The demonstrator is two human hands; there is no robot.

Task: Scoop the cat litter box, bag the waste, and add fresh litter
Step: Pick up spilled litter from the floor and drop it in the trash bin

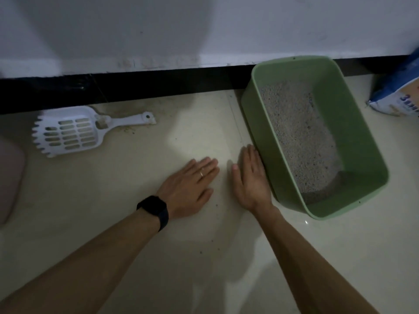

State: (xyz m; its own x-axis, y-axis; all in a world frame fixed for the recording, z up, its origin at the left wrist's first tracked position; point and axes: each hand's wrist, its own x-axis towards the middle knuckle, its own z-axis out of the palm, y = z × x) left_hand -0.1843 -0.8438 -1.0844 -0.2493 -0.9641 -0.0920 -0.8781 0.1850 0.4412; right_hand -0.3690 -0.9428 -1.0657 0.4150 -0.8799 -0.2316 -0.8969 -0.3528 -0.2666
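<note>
The tiled floor [113, 189] carries everything. The biggest thing is the green litter box [356, 137], which stands at the right, near the wall, with grey litter [299, 141] covering its bottom. I think it is stiff plastic, rather heavy with the litter, and smooth, so it is best held by the rim with both hands. A litter bag [399, 94] stands at the right edge, only partly in view; it is probably heavy and soft. The white scoop [68, 132] lies well apart at the left. It looks light and stiff, and its handle [129, 121] is the place to take it.

The left hand [188, 186] lies flat on the floor with straight fingers and holds nothing. The right hand [251, 180] is also stretched out and holds nothing; its fingers [251, 155] lie along the box's left wall, touching it or just beside.
</note>
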